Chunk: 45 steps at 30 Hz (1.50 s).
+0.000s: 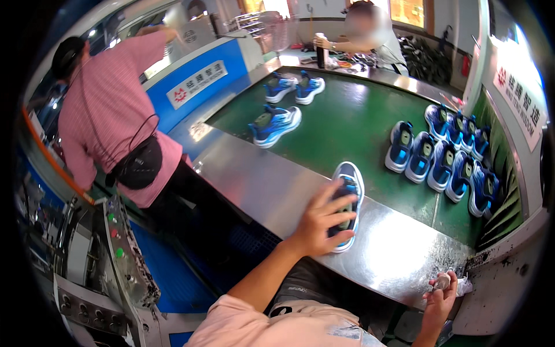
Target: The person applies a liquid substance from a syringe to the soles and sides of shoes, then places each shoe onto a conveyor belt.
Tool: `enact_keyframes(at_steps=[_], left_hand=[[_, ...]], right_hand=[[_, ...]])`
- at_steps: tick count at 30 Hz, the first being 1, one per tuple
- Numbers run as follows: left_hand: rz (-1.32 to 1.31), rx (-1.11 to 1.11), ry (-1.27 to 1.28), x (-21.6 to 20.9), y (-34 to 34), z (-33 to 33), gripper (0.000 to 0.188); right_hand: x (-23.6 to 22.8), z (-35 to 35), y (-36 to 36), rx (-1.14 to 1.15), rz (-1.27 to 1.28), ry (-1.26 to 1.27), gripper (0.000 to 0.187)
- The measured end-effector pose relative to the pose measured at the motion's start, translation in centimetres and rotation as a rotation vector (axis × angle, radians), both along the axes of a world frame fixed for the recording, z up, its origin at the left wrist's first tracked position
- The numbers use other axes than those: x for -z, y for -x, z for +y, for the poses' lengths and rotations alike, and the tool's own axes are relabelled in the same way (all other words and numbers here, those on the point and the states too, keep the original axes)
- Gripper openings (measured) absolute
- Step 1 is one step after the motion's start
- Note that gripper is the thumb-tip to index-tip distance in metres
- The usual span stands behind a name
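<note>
On the metal edge of the bench in front of me lies a blue sneaker (pixel 354 173) with a white sole, its toe pointing away. My left hand (pixel 325 222) is over its opening, fingers spread and reaching across the upper; they look slightly blurred. Part of the shoe is hidden beneath the hand. At the lower right, my right hand (pixel 439 302) pinches a small, round, pale wad (pixel 442 281), whose material I cannot make out. A crumpled white scrap (pixel 464 287) sits just beside those fingers, near the bench's corner.
The green belt (pixel 341 110) carries several sneakers (pixel 445 159) in rows at the right and three more (pixel 276 124) at the far left. A co-worker in pink (pixel 110 115) stands at left; another person (pixel 381 49) holds a bottle (pixel 321 51) behind. A button panel (pixel 124 248) is lower left.
</note>
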State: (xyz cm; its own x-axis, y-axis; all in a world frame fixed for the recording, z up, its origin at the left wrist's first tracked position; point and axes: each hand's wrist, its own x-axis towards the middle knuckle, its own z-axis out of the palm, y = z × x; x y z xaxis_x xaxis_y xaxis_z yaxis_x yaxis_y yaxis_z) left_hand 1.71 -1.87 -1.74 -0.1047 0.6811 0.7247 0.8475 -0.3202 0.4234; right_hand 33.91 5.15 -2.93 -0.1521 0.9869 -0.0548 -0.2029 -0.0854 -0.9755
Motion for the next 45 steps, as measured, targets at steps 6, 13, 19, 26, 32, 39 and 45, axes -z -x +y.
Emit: enact_keyframes(at_steps=[6,13,19,26,32,39,45], left_hand=[[-0.191,-0.181,-0.238,3.5,-4.7,5.5,0.014],[-0.023,-0.193,-0.199,3.4,-6.5,5.7,0.019],[0.078,-0.198,-0.041,0.6,-4.7,2.9,0.014],[-0.061,0.122,-0.025,-4.4,-6.5,1.1,0.017],[-0.163,0.312,0.041,-4.7,-6.1,1.9,0.009],[0.190,0.200,0.026,-3.7,-4.0,1.3,0.008],[-0.265,0.326,0.323,-2.2,3.0,4.7,0.010]], right_hand=[[-0.2,1.5,5.7,-0.065,0.013,-0.113,0.052],[1.9,2.3,13.0,-0.277,0.036,-0.172,0.041],[-0.5,0.4,9.8,-0.264,0.241,0.024,0.031],[-4.3,-1.6,10.4,-0.274,0.617,0.123,0.036],[-3.6,-2.7,11.1,-0.228,0.536,0.127,0.040],[-0.6,-3.1,6.3,-0.253,0.122,-0.143,0.054],[5.0,-2.9,2.0,0.011,0.019,-0.003,0.051]])
